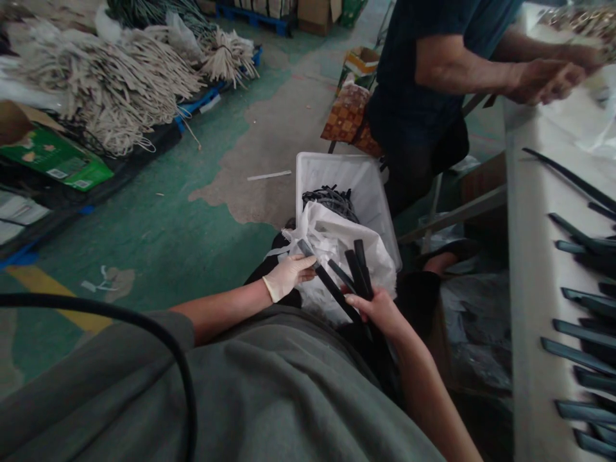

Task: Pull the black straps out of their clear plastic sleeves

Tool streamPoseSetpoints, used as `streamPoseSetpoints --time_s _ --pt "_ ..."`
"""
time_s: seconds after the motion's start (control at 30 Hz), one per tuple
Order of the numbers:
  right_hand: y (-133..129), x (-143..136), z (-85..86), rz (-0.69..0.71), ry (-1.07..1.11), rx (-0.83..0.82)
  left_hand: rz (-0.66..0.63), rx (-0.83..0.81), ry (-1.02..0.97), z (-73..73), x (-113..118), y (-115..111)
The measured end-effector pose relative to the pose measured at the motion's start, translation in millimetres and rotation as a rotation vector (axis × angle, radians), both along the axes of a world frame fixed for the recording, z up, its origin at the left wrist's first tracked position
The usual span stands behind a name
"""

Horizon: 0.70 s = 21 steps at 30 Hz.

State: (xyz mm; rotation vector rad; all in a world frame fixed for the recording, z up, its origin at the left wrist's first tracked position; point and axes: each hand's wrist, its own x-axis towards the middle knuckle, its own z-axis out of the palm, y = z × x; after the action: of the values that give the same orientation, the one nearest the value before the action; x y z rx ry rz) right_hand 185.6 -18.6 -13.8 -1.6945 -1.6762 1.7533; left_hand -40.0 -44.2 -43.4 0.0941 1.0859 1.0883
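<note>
My left hand (287, 274), in a pale thin glove, has its fingers closed on the upper end of one flat black strip (332, 287). That strip slants down to the right toward my bare right hand (380, 311). My right hand is wrapped round several black strips (359, 269), whose ends fan out above the thumb; their lower ends drop into shadow against my body. Under both hands lies a white plastic bag (332, 224), draped over the near part of a white bin (385, 199). Dark cord-like pieces (332, 200) lie inside the bin.
On the right, a white table (529, 308) carries rows of black strips (584, 356). A co-worker (423, 109) sits ahead, hands over the table. Bundles of beige cords (120, 77) lie on blue pallets at the left. A black cable (158, 330) crosses the lower left.
</note>
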Motion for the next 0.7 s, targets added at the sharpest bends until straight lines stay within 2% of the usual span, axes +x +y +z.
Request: streamPoseSetpoints --time_s 0.03,0.1,0.23,0.33,0.53,0.6,0.7 --pt "-2 2 4.3 0.080 -0.039 -0.020 0.021 -0.010 -0.007 0.0 -5 1" --pt "-9 2 13.4 0.152 -0.122 -0.008 0.069 -0.035 -0.026 -0.9 -14 3" --pt "-20 1 30.6 0.101 -0.238 0.148 0.170 -0.084 -0.086 -3.6 -27 -3" --pt "-23 -8 38.1 0.093 -0.304 0.207 0.184 -0.097 -0.129 -2.3 -25 -11" --pt "-19 -55 29.8 0.210 -0.323 0.267 0.154 -0.125 -0.201 1.5 0 -21" --pt "-16 -60 27.0 0.206 -0.317 0.251 0.149 -0.106 -0.199 0.7 4 -23" --pt "-15 -55 29.9 0.171 -0.285 0.240 0.034 -0.073 -0.243 -1.3 -2 -27"
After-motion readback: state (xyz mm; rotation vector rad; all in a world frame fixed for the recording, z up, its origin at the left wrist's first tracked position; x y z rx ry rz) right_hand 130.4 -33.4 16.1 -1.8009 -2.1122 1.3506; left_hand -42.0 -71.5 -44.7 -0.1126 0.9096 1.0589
